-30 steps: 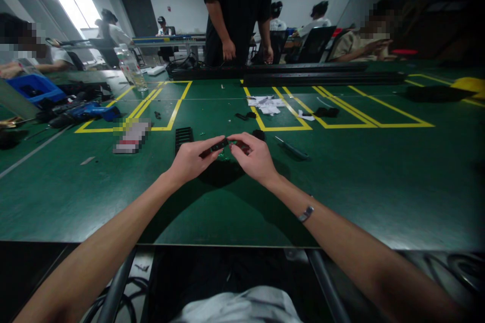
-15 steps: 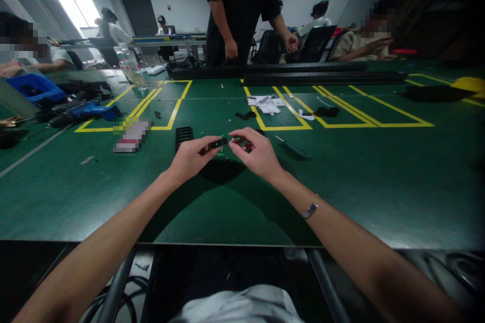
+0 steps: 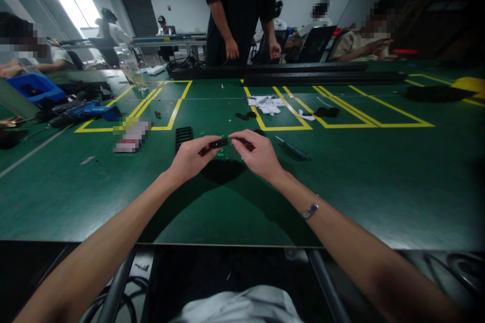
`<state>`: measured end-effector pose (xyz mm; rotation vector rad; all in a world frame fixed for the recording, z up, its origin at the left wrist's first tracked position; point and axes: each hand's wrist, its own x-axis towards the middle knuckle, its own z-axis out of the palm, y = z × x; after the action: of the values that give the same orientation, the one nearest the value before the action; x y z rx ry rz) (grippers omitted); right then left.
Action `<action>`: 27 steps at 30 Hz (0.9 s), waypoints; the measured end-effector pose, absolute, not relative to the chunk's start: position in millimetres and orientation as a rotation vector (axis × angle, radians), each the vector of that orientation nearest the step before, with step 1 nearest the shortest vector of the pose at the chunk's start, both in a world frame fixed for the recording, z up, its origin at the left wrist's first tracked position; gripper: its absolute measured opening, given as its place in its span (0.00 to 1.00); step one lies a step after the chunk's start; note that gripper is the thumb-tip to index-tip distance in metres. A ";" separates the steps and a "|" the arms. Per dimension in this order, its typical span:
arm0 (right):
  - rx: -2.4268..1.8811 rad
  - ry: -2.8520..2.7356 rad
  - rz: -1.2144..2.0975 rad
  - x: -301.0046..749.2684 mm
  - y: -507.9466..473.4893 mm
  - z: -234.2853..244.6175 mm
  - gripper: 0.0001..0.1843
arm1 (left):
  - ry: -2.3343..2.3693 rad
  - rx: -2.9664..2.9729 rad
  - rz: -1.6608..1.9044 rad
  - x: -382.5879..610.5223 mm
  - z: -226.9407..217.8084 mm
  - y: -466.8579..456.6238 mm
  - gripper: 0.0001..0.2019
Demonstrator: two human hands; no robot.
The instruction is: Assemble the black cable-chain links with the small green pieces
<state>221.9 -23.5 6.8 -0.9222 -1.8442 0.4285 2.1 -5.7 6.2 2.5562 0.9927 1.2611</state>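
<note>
My left hand (image 3: 191,157) pinches a small black part (image 3: 219,143) between thumb and fingers, a little above the green table (image 3: 359,181). My right hand (image 3: 256,154) is closed close beside it, its fingertips pinched on something small and dark that I cannot make out. The two hands nearly meet at the black part. A black ribbed tray (image 3: 184,137) lies just behind my left hand, and a dark pen-like tool (image 3: 292,148) lies to the right of my right hand.
Yellow tape outlines (image 3: 166,106) mark the table. White paper scraps (image 3: 267,104) and small black parts (image 3: 326,111) lie farther back, long black rails (image 3: 322,78) beyond. A standing person in black (image 3: 242,10) faces me. Blue tools (image 3: 89,110), a blue bin (image 3: 36,87) and a bottle (image 3: 131,68) sit left.
My right hand drew slightly apart from the black part, then closed back toward it. The standing person's hand on the right swung out and came back down.
</note>
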 end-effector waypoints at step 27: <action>-0.808 -1.982 0.345 225.0 -22.7 8.5 0.12 | 0.954 2.471 1.164 -0.5 25.7 -13.5 0.15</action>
<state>225.0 -22.7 8.5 -0.8077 -1.9815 0.3453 -0.5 -13.5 25.7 2.4706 0.9537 1.1636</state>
